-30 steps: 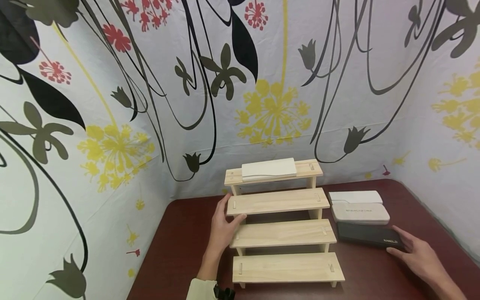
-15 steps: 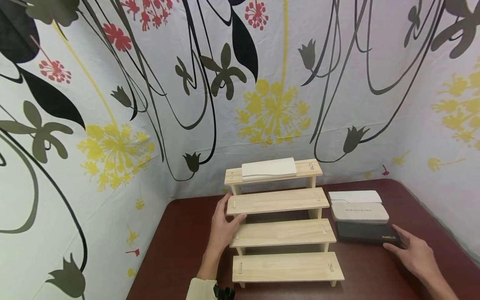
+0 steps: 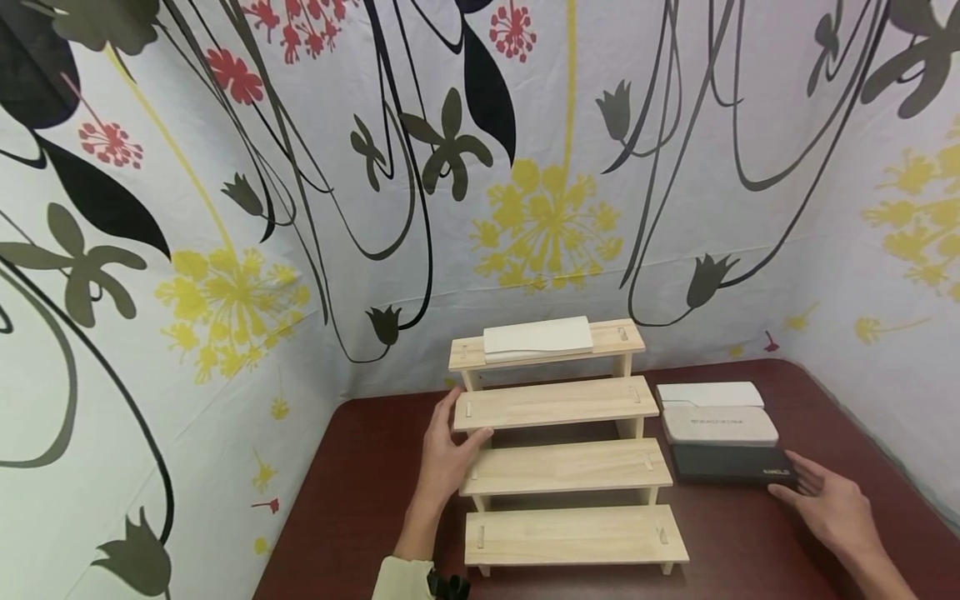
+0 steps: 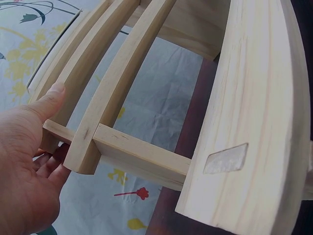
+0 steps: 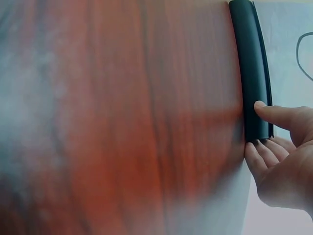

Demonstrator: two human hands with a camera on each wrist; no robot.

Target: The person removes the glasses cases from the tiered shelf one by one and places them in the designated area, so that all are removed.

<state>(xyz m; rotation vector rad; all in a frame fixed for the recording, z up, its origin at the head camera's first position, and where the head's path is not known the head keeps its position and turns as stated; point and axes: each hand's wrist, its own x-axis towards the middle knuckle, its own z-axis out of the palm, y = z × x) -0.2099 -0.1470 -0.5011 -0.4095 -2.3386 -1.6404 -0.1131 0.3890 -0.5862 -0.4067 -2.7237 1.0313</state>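
A tiered wooden display stand [image 3: 566,467] with several pale steps stands on the dark red table. At its left side my left hand [image 3: 444,454] grips the end of the second step from the top; in the left wrist view the thumb lies on the wooden slat and the fingers reach beneath. To the right of the stand is a long black case [image 3: 731,464] with small lettering. My right hand [image 3: 828,500] holds its right end, the thumb on its near side and the fingers at the end, as the right wrist view also shows.
Touching the black case's far side is a beige case [image 3: 722,425], with a white box [image 3: 711,393] behind it. A folded cream-white sheet or flat packet [image 3: 538,338] lies on the top step. Flower-printed fabric [image 3: 555,125] surrounds the table [image 3: 367,483].
My right hand has moved slightly left and away from me, and the black case has shifted with it, now straighter against the beige case. The left hand and the stand stay put.
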